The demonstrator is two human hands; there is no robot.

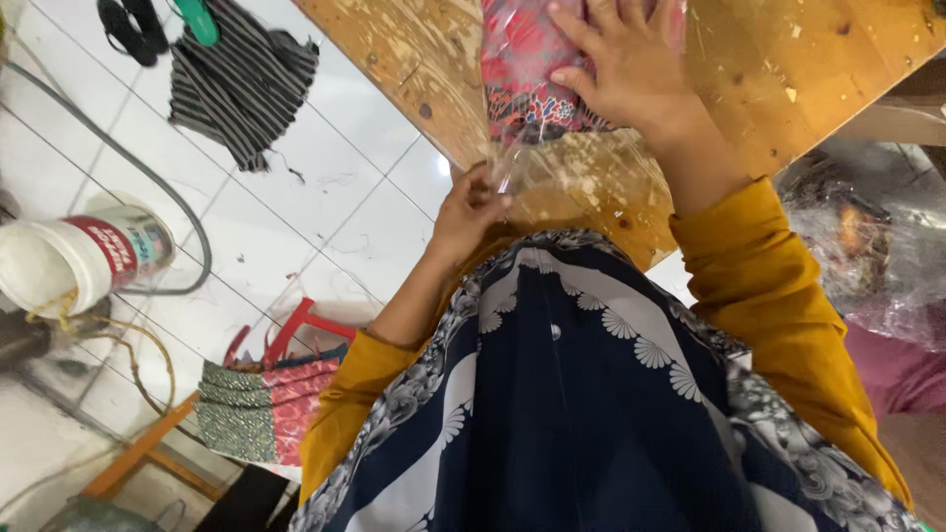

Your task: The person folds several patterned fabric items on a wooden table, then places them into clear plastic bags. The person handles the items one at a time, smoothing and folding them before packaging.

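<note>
Right, closest in, the left hand [471, 209] pinches the open end of a clear plastic bag [552, 163] at the wooden table's [778, 69] near edge. Just beyond it, the right hand [619, 69] lies flat, fingers spread, pressing red patterned folded fabric [522, 59] inside that bag. Farther left of both hands, on the tiled floor [325, 187], lie a striped cloth [241, 84] and a white bucket [74, 261].

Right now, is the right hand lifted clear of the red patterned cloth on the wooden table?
No, the right hand lies flat on the red patterned cloth inside its clear plastic bag on the wooden table.
</note>
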